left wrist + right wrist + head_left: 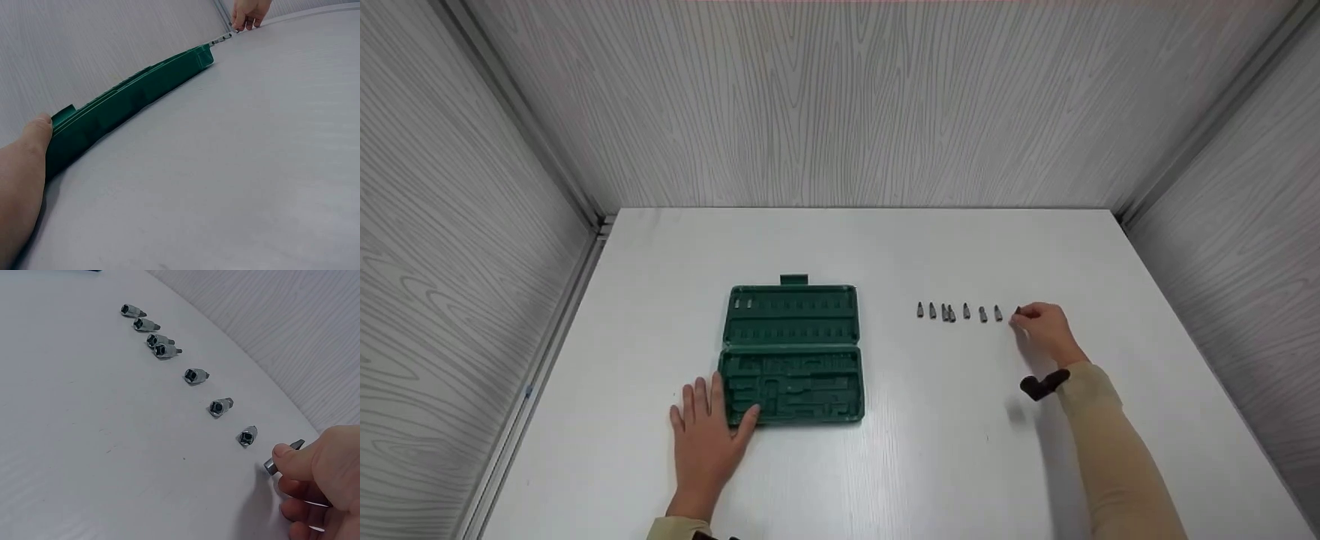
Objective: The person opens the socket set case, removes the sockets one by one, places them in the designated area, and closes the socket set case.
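Note:
My right hand (1046, 330) pinches a bit socket (270, 466) between thumb and fingers, its flat tip pointing away, at the right end of a row. The rest of the row is several silver bit sockets (967, 310) lying on the table. A green plastic case (791, 346) lies open with its hinge across the middle. My left hand (705, 439) rests spread at the case's lower left corner, thumb along the front edge and fingers beside the left side. In the left wrist view, the thumb (37, 132) touches the case wall.
Two small silver pieces (742, 304) sit in slots at the upper left of the case. The white table (930, 465) is bordered by wood-grain panels (840, 105) at the back and both sides. A dark wrist mount (1044, 385) sticks out from the right sleeve.

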A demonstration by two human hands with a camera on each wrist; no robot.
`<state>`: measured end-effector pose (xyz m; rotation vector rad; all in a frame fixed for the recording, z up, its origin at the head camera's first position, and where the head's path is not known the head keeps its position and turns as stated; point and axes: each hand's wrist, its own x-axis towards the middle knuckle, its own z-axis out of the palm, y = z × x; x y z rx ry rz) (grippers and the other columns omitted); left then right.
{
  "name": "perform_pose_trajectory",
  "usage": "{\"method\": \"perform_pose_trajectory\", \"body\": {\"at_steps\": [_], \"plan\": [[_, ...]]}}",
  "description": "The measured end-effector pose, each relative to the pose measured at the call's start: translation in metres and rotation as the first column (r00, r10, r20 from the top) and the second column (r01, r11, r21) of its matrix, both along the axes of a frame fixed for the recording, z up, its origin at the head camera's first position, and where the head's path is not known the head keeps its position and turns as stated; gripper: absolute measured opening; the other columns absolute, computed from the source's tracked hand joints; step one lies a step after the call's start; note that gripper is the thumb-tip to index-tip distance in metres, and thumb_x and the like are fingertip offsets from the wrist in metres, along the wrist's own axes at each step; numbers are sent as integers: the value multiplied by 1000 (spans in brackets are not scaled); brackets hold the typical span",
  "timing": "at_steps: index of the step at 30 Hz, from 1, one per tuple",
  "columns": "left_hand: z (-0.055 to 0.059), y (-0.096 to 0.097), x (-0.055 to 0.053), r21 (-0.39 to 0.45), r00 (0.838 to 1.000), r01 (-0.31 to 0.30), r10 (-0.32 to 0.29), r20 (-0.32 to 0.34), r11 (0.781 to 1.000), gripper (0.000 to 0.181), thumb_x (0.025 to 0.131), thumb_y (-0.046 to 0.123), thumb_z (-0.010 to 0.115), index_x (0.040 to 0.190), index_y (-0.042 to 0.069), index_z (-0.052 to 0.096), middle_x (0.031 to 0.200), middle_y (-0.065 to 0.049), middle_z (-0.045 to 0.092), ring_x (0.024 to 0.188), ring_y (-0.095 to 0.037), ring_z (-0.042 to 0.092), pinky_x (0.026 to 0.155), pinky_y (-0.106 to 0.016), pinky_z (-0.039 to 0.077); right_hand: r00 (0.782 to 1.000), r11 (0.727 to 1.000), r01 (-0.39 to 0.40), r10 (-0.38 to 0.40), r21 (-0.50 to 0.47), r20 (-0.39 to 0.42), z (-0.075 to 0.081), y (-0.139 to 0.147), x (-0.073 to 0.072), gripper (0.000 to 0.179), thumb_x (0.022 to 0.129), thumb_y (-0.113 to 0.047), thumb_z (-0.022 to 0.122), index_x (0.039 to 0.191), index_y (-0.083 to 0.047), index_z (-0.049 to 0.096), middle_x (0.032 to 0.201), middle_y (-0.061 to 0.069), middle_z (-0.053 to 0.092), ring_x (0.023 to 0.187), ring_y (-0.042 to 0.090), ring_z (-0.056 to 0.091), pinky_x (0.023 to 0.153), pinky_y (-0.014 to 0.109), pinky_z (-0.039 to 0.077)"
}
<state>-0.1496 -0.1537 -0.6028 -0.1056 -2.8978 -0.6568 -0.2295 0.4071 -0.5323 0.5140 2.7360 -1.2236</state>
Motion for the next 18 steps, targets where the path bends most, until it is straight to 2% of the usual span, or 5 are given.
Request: {"method": "perform_pose_trajectory", "body": {"at_steps": [8, 13, 18], "plan": [[2, -1, -1, 4, 1000, 2, -2, -3, 1000, 92, 85, 70, 39, 148, 6, 20, 149, -24, 18, 138, -41, 9, 106, -58, 2, 1000, 1000, 29, -29, 5, 4, 2, -5, -5, 35, 93, -24, 57, 111, 6, 58, 111, 21, 55, 100, 30, 50, 82, 38, 42], [1, 0, -1, 1, 1000, 0, 0, 1, 1000, 92, 85, 70, 38, 148, 6, 20, 149, -24, 19, 138, -40, 9, 106, -58, 2, 998, 996, 58, -58, 63, 4, 0, -5, -7, 35, 93, -27, 56, 106, 5, 59, 105, 19, 56, 95, 29, 50, 78, 36, 42], [1, 0, 1, -13, 1000, -7, 7, 13, 1000, 94, 84, 72, 36, 148, 6, 20, 149, -24, 19, 138, -40, 9, 106, -59, 3, 998, 995, 60, -60, 79, -4, -1, -6, -7, 34, 93, -29, 56, 101, 4, 59, 100, 17, 56, 90, 27, 49, 73, 34, 41]]}}
